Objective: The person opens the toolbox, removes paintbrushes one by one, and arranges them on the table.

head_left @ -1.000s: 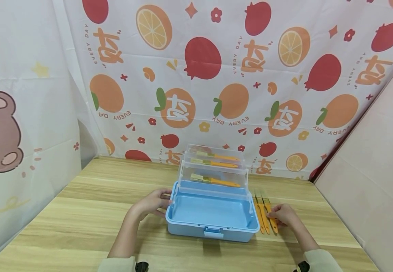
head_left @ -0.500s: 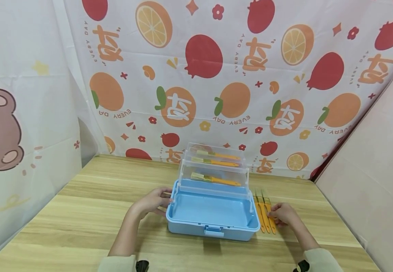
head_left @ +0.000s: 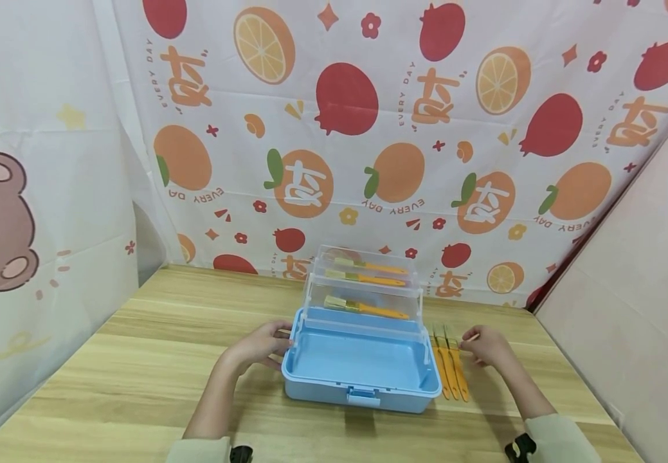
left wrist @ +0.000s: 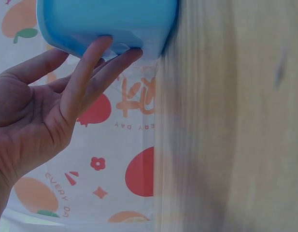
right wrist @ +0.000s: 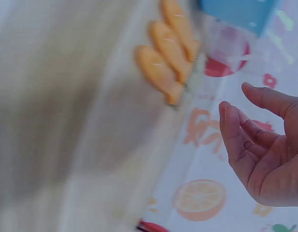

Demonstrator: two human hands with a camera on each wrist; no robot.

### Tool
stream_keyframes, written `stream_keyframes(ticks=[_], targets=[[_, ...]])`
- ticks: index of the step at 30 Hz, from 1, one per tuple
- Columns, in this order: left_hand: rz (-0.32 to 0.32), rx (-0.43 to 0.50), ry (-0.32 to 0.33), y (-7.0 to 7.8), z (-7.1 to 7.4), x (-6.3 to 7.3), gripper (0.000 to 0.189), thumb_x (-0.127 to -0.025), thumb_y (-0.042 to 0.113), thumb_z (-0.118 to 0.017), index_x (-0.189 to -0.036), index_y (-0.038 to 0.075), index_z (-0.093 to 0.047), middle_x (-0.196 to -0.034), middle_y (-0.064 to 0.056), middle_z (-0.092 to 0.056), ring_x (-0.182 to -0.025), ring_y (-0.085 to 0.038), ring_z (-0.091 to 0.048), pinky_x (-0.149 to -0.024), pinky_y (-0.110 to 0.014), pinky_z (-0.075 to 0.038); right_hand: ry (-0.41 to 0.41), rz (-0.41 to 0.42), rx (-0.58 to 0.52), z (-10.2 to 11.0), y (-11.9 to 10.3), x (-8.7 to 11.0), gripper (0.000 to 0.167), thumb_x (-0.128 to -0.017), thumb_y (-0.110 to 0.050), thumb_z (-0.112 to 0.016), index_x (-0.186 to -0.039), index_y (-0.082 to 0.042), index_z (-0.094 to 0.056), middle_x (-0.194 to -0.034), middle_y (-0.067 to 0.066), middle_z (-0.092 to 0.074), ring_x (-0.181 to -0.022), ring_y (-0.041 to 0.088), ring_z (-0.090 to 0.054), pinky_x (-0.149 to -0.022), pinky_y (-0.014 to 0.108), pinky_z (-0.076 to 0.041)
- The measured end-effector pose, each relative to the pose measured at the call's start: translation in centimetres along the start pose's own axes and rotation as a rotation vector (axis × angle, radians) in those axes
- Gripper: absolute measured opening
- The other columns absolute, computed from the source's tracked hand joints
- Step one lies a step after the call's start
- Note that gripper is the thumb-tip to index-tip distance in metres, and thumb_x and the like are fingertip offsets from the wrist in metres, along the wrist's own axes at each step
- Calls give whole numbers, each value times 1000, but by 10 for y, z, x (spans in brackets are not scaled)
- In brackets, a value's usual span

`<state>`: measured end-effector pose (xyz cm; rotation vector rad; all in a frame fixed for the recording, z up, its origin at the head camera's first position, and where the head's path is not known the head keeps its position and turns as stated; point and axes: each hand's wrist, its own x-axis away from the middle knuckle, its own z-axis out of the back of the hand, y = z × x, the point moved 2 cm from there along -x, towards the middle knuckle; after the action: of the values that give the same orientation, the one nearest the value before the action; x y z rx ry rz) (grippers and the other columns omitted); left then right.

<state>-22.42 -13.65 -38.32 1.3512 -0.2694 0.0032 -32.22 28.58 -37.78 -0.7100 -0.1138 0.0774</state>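
A light blue toolbox (head_left: 316, 390) stands on the wooden table with its clear tiered trays (head_left: 415, 293) raised at the back. My left hand (head_left: 258, 344) touches the box's left side; in the left wrist view its extended fingertips (left wrist: 132, 54) meet the blue wall. Three flat paintbrushes with orange handles (head_left: 455, 376) lie side by side right of the box, bristles pointing away from me. Just right of their bristle end is my right hand (head_left: 487, 347), apart from them and holding nothing. In the right wrist view its thumb and fingers are spread with a gap between.
Three more orange-handled paintbrushes, the nearest one a flat brush (head_left: 368, 308), lie in the raised trays. A patterned cloth (head_left: 345, 173) hangs behind the table, with pale cloth walls at both sides. The box's latch (head_left: 363, 397) faces me.
My right hand has let go of the rightmost paintbrush's handle and moved up and slightly right. The brushes lie side by side. My left hand and the toolbox have stayed put.
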Motion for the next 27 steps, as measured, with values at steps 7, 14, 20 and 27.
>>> stream_keyframes(ticks=[7,14,20,27], targets=[[0,8,13,-1,0,-1,41,-90,0,-51,-128,-11,-39,-119,-28,-51,-96,-37,-58,-65,-44,-54,-16,74,21,15,-35,-3,21,-84,-11,-64,-96,6,-57,-83,12,-61,-61,22,-59,-50,31,-53],[2,11,17,-2,0,-2,40,-90,-2,-51,-127,-11,-39,-118,-28,-51,-96,-37,-57,-65,-44,-54,-47,149,83,18,-69,-9,21,-85,-13,-65,-96,3,-58,-80,11,-60,-58,19,-56,-52,32,-53],[3,3,5,0,-1,-1,41,-90,-2,-51,-128,-13,-38,-119,-30,-50,-98,-39,-57,-65,-44,-54,-56,239,153,14,-105,-8,16,-84,-11,-65,-93,0,-59,-76,6,-58,-57,17,-56,-53,32,-53],[-8,14,-16,-1,1,-2,42,-90,-1,-51,-129,-13,-37,-121,-32,-47,-99,-40,-56,-66,-45,-54,-86,315,202,3,-135,-11,13,-83,-12,-68,-89,-3,-61,-71,5,-57,-59,23,-57,-51,27,-51]])
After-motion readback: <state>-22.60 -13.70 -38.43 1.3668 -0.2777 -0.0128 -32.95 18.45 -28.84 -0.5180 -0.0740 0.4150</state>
